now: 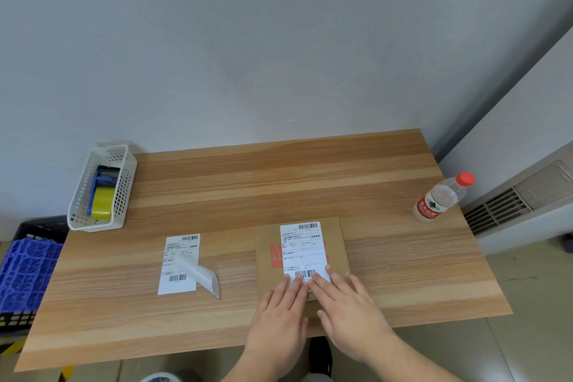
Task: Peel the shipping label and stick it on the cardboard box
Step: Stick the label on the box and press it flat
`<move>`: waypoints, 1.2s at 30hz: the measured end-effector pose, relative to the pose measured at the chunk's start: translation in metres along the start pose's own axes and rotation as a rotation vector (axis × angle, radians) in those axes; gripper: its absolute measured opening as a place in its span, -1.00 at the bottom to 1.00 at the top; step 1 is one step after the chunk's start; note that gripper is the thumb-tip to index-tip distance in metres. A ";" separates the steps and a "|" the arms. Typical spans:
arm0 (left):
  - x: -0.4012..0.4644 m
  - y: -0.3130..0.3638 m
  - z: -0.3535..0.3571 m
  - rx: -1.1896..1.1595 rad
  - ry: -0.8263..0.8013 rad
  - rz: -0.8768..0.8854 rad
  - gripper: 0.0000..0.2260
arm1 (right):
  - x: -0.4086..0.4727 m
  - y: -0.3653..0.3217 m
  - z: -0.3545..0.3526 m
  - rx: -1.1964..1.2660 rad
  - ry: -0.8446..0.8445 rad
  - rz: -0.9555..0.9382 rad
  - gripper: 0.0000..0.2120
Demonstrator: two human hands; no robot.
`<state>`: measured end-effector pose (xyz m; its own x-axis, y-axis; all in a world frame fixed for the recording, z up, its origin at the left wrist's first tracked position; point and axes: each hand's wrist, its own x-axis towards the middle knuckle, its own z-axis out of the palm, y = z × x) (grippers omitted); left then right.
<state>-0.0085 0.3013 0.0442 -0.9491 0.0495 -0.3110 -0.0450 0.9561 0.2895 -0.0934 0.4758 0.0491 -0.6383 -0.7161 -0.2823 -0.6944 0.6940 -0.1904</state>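
Wrinkling is the risk I am seeing from where I am standing: the shipping label (304, 250) is lying flat on top of the cardboard box (336, 253), and if the hands are pushing unevenly or sliding inward from the edges, air could be getting trapped under the paper, or a corner could be lifting where the glue has not taken. The box could also be skating on the smooth wooden surface (248, 189) under a sideways push, since nothing is bracing it. Both hands are lying open and flat, gripping nothing; the left hand (280, 316) and the right hand (350, 316) are pressing side by side, their fingertips (299, 281) touching the near edge of the label by the lower barcode. The rest of the label is stretching away from them toward the far side of the box. To the left, well apart, a second label (176, 263) is lying with a curled backing sheet (203, 276) partly across it.
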 end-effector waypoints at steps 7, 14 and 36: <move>-0.010 -0.011 0.009 -0.001 0.014 -0.019 -0.34 | -0.013 0.012 0.002 -0.033 -0.014 -0.016 -0.44; -0.026 -0.031 0.010 -0.020 0.007 -0.049 -0.27 | -0.029 0.029 0.002 -0.065 0.001 -0.027 -0.42; -0.004 -0.035 -0.026 0.027 0.098 -0.117 -0.49 | -0.005 0.025 -0.024 -0.037 0.044 0.056 -0.49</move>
<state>-0.0114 0.2595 0.0590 -0.9638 -0.0901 -0.2509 -0.1501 0.9612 0.2315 -0.1161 0.4949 0.0680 -0.6898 -0.6796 -0.2497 -0.6685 0.7302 -0.1408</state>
